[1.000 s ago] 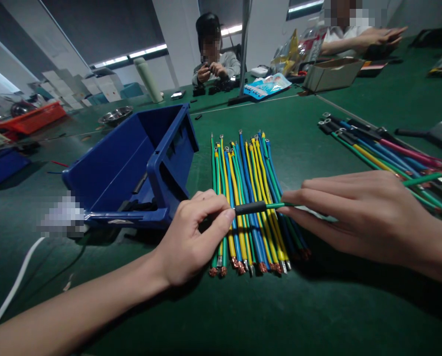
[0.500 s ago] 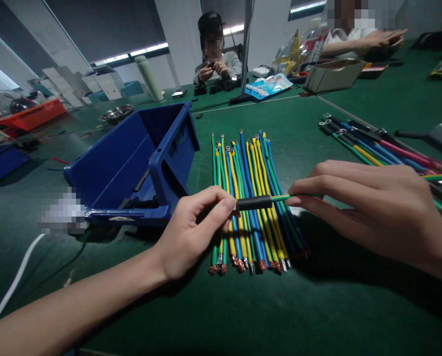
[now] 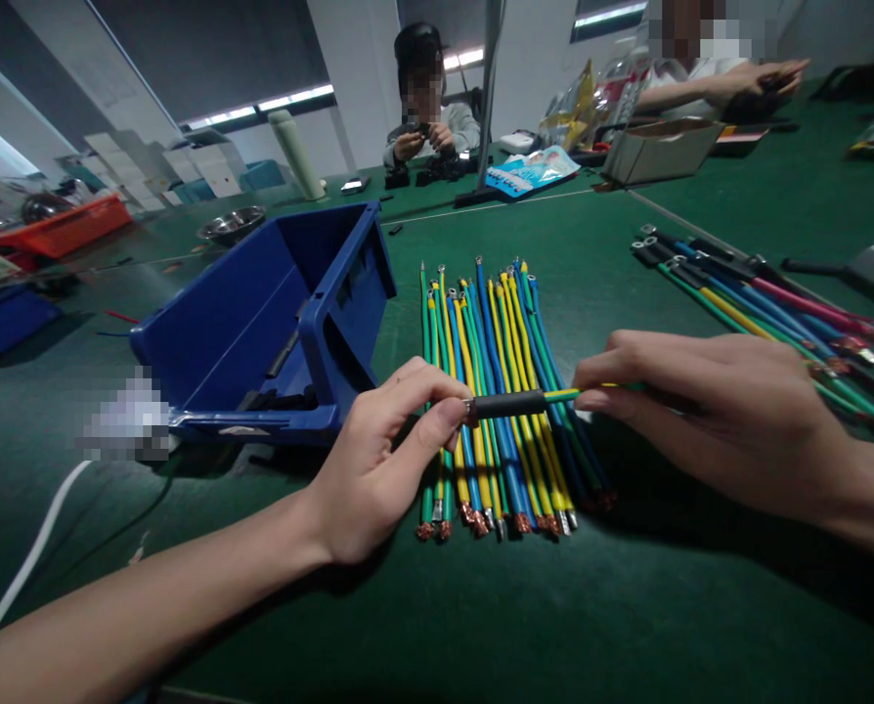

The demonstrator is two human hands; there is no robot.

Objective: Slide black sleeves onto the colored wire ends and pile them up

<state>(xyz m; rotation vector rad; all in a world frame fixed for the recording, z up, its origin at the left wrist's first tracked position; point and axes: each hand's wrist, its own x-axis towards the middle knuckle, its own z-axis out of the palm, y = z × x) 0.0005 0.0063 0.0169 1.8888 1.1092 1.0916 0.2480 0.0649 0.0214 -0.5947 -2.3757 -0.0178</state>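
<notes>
The wire (image 3: pixel 565 395), green and yellow, is held in the air just above the bench (image 3: pixel 628 606), low over a row of coloured wires. A black sleeve (image 3: pixel 506 404) sits on its left end.

At the far left a white cable (image 3: pixel 26 557) trails over the bench. Next comes a blue bin (image 3: pixel 312 323), tipped on its side with its open mouth towards the far end of the bench and a few black pieces (image 3: pixel 280 399) lying inside.

The left hand (image 3: pixel 378 469) is just beside the bin. Its thumb and forefinger are pinched together on the left tip of the sleeve, and the other fingers are curled under.

From there the wire's long axis runs left to right, nearly level, with the sleeved end pointing at the left hand. It crosses the row of wires (image 3: pixel 496 342) beneath it at a right angle, since those lie side by side running away from the person.

The right hand (image 3: pixel 716 411) is clamped on the bare wire just right of the sleeve, its fingers closed and laid along it, so the rest of the wire is hidden under the palm.

Farther right, a second group of wires (image 3: pixel 745 293) lies slantwise on the bench, well apart from the row.
</notes>
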